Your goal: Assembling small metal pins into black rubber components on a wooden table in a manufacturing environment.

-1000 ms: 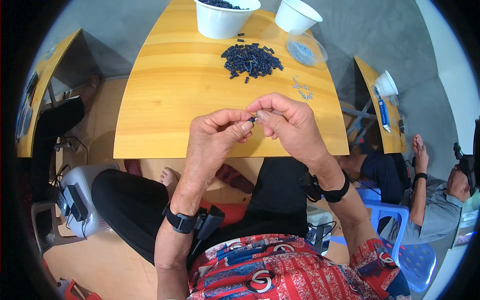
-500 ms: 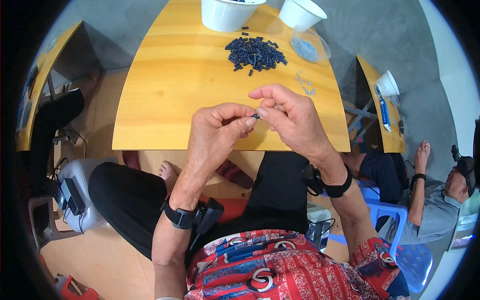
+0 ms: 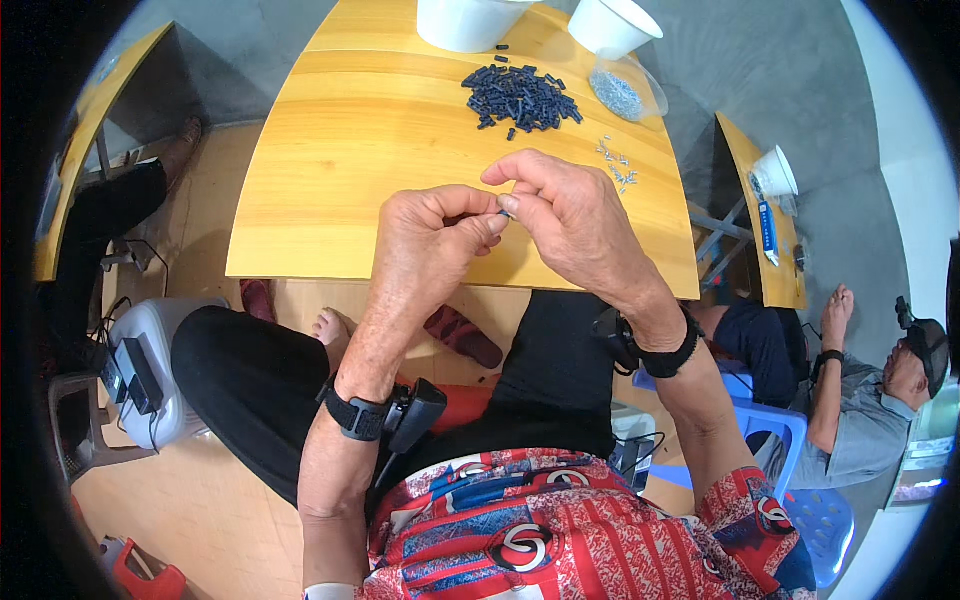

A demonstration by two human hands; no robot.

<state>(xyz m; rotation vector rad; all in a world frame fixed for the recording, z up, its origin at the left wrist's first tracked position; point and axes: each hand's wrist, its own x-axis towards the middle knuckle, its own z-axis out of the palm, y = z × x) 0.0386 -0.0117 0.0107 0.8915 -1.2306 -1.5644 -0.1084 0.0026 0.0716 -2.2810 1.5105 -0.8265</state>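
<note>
Left hand pinches small dark piece — best held steady — right hand thumb alongside, index spread, grip unclear.

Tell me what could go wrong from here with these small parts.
The small dark piece might slip from the left hand, as only fingertips pinch it. The loose silver pieces lie near the right edge of the table, so the right hand could brush some off.

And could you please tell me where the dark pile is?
In the head view, the dark pile lies on the table, left of the clear container and nearer than the larger white tub.
</note>
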